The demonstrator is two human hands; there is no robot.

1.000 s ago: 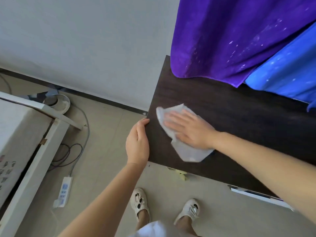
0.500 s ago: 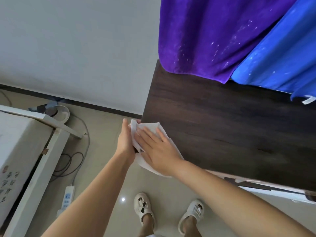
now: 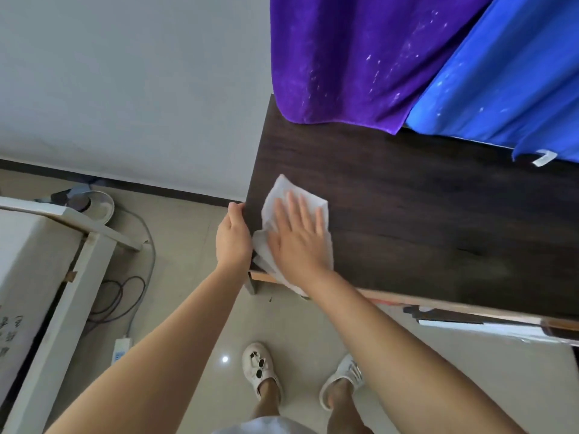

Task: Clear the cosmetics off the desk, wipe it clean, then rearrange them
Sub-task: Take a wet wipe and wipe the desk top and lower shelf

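The dark wooden desk [image 3: 423, 220] is filling the right half of the view, its top showing no cosmetics anywhere in frame; where they are sitting cannot be told. Purple and blue curtains [image 3: 391, 57] are hanging over the desk's far edge, the purple one's hem touching the top near the far left corner.

A white cloth [image 3: 289, 191] is lying at the near left corner of the desk, part of it trailing over the near edge. The step in hand is judged to be the wiping, with the rearranging yet to come.

Risks from here: the cloth is already drooping off the near edge, so a stroke pulling toward the body could be dragging it off onto the floor. A long sweep toward the far edge could be catching the curtain hem and bunching it. Any crumbs being pushed to the left edge could be missing the cupped hand and falling among the cables [image 3: 116, 296] and the power strip [image 3: 120, 350] on the floor below.

The right hand [image 3: 297, 236] is pressing flat on the cloth, fingers spread wide and pointing away from the body, forearm reaching in from the lower right. The left hand [image 3: 233, 236] is resting against the desk's left edge, fingers together and straight, gripping nothing, touching the cloth's corner.
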